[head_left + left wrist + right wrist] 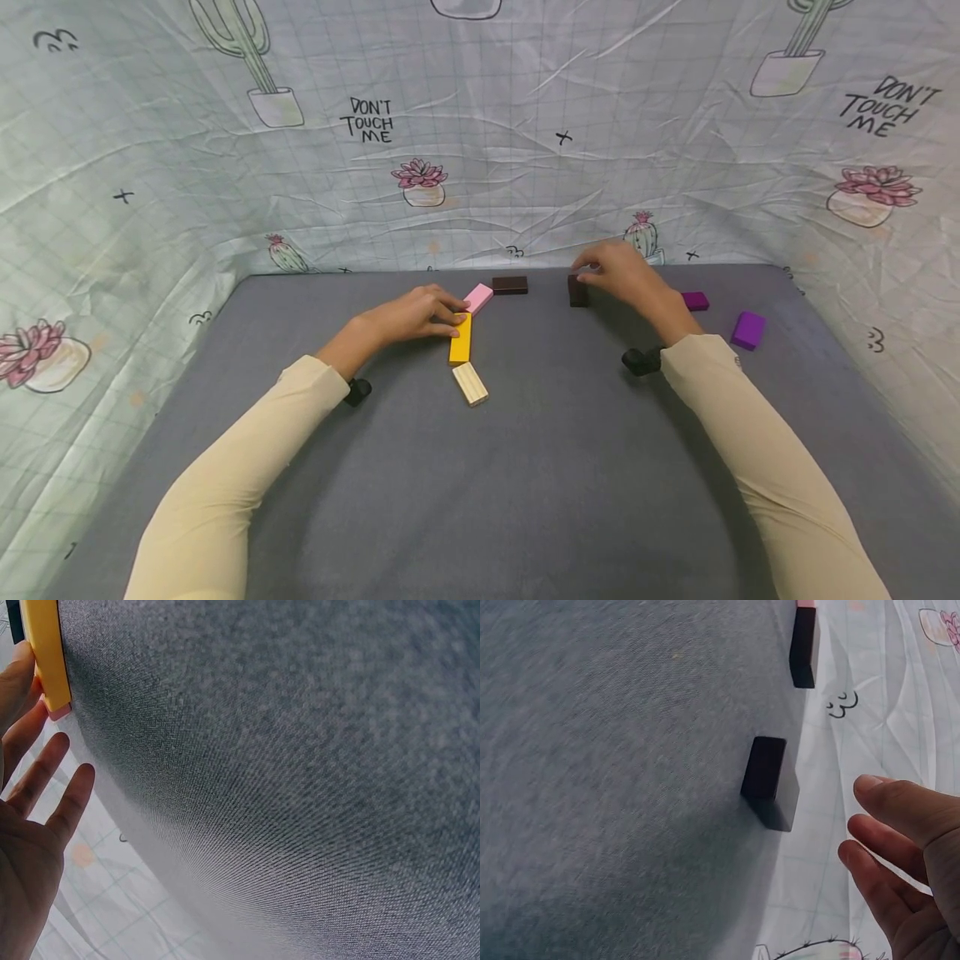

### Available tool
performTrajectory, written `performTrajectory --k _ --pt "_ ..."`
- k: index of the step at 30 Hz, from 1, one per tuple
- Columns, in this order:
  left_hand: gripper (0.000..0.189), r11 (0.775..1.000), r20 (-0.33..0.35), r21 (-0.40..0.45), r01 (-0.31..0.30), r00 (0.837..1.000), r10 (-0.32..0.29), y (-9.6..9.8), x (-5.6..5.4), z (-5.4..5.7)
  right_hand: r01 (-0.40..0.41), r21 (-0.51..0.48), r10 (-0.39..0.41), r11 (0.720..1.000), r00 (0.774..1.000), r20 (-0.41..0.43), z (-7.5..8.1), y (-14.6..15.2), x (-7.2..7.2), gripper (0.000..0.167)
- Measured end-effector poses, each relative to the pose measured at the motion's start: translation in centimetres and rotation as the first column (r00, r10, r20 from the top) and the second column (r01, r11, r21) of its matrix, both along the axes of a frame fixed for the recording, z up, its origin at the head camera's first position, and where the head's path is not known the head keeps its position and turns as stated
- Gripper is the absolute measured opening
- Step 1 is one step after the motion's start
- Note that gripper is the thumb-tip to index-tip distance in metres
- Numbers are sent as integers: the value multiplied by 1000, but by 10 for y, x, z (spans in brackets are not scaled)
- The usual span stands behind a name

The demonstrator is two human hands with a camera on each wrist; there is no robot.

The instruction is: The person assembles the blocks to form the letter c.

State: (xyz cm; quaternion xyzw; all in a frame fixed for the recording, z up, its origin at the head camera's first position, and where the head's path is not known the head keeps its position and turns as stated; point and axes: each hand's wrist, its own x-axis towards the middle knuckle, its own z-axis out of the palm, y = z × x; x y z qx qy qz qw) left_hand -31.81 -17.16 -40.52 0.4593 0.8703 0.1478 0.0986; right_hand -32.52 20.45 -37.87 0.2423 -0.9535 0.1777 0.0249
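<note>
My left hand (416,317) touches the far end of a yellow block (461,343) with its thumb and fingertips. Its other fingers are spread, as the left wrist view shows. A pink block (478,297) lies at the yellow block's far end, just beyond those fingertips, and a cream ridged block (470,384) lies at its near end. My right hand (618,268) hovers by a dark brown block (766,769) that stands on the table. In the right wrist view a gap shows between its parted thumb and fingers (877,881) and that block.
Another dark brown block (510,286) lies beside the pink one near the back edge. Two purple blocks, one nearer (748,331) and one farther (695,301), lie on the right of the grey table (525,500). Printed cloth (495,208) hangs behind and at both sides.
</note>
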Motion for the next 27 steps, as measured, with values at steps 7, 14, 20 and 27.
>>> performTrajectory --k 7,14,20,27 --pt "36 1000 8 3 -1 1000 1 -2 -2 -2 -12 25 12 1000 1000 0 -5 5 1 22" --pt "34 1000 12 16 9 1000 -9 -2 -1 0 -53 46 51 998 998 42 -7 5 -1 28" --pt "34 1000 12 20 12 1000 -12 -2 0 1 -80 74 75 994 995 66 -9 4 -3 31" --pt "35 1000 11 14 3 1000 -3 -3 1 0 -108 104 103 989 993 59 -11 4 -7 33"
